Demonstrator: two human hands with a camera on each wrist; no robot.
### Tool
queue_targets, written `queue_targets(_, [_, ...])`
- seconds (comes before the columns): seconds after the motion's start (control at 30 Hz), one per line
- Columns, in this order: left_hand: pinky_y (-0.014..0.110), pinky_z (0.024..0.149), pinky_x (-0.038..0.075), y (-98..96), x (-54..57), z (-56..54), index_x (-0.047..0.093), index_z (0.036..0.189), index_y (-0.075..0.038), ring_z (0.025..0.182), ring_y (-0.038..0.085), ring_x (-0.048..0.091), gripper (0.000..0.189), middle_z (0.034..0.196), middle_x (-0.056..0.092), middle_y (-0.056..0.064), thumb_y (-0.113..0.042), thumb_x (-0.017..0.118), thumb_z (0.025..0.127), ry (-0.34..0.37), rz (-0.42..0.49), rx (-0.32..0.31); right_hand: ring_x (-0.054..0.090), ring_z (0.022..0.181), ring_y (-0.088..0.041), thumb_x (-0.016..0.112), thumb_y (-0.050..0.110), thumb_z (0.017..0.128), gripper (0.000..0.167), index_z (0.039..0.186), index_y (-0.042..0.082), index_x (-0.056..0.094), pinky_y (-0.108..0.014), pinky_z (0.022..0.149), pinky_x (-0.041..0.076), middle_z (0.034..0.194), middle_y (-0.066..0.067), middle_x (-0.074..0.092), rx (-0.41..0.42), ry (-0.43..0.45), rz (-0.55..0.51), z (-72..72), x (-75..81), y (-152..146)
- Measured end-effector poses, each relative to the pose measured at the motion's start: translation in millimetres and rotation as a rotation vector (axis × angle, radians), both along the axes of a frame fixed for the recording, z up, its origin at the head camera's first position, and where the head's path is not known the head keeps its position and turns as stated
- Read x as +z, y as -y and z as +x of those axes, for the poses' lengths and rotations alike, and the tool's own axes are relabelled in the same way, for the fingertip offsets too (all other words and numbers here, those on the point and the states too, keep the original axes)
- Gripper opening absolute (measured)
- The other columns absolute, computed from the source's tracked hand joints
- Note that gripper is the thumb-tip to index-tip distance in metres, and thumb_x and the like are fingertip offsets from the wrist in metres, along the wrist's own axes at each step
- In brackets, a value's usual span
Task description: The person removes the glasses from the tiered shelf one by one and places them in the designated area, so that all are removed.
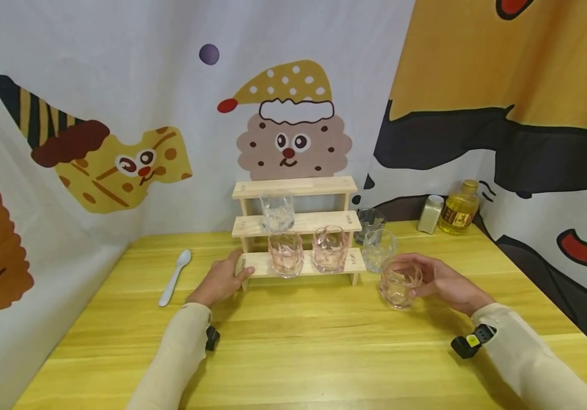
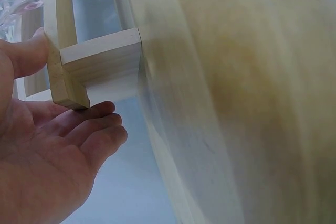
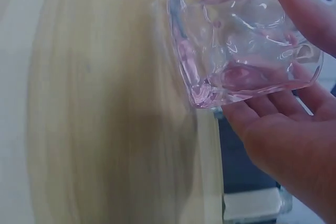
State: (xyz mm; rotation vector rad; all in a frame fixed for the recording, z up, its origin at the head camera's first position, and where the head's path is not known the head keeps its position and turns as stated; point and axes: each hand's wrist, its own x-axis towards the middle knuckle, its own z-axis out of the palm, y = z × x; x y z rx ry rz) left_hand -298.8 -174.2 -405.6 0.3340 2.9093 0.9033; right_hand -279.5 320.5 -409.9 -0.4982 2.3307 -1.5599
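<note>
A three-step wooden display rack (image 1: 295, 186) stands at the back of the table. My left hand (image 1: 221, 280) grips the left end of its lowest step; in the left wrist view the thumb lies on the step's board (image 2: 71, 95) and the fingers reach round its other side. My right hand (image 1: 444, 283) holds a pink-tinted drinking glass (image 1: 397, 287) to the right of the rack, thumb on one side and fingers on the other. Two pink glasses, a left one (image 1: 286, 259) and a right one (image 1: 329, 253), stand on the lowest step. A clear glass (image 1: 278, 216) sits on the middle step.
Right of the rack stand a clear glass (image 1: 378, 255) and, behind it, a dark grey glass (image 1: 371, 219). A shaker jar (image 1: 430, 214) and an oil bottle (image 1: 459, 209) are at the back right. A white spoon (image 1: 174, 279) lies at left. A printed curtain (image 1: 170, 85) hangs behind.
</note>
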Motion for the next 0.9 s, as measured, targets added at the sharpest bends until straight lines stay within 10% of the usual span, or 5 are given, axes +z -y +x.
queue_targets(0.3, [0.06,0.111,0.043,0.8,-0.6,-0.7,0.026,0.156,0.001,0.132,0.048,0.053,0.07,0.139,0.056,0.033,-0.038,0.052,0.105,-0.005,-0.005,0.013,0.049,0.129,0.003,0.079,0.005,0.079,0.081,0.149,0.004,0.041,-0.019,0.103,0.044,0.149,-0.012,0.052,0.055,-0.033,-0.018,-4.1,1.3,16])
queue_targets(0.5, [0.06,0.114,0.04,-1.1,-7.5,2.8,0.024,0.157,0.002,0.137,0.048,0.048,0.071,0.147,0.049,0.033,-0.037,0.052,0.105,0.017,0.012,0.008,0.047,0.14,-0.038,0.08,0.006,0.08,0.082,0.151,0.003,0.039,-0.054,0.111,0.046,0.152,-0.027,0.045,0.064,-0.099,0.14,6.0,8.4,16])
queue_targets(0.73, [0.06,0.114,0.04,-3.2,-13.1,6.4,0.026,0.157,0.001,0.137,0.048,0.048,0.071,0.147,0.049,0.032,-0.039,0.053,0.104,0.031,0.024,0.008,0.059,0.12,-0.048,0.089,0.02,0.075,0.085,0.146,0.004,0.047,-0.06,0.089,0.056,0.142,-0.029,0.052,-0.059,-0.635,0.786,60.8,67.5,76])
queue_targets(0.9, [0.06,0.114,0.04,0.5,-2.0,-0.5,0.025,0.157,-0.001,0.138,0.046,0.048,0.071,0.149,0.048,0.031,-0.041,0.052,0.105,0.03,-0.012,0.01,0.064,0.116,-0.032,0.082,0.03,0.085,0.068,0.143,0.01,0.052,-0.052,0.091,0.057,0.138,-0.014,0.058,-0.086,-0.874,0.668,61.6,104.4,152])
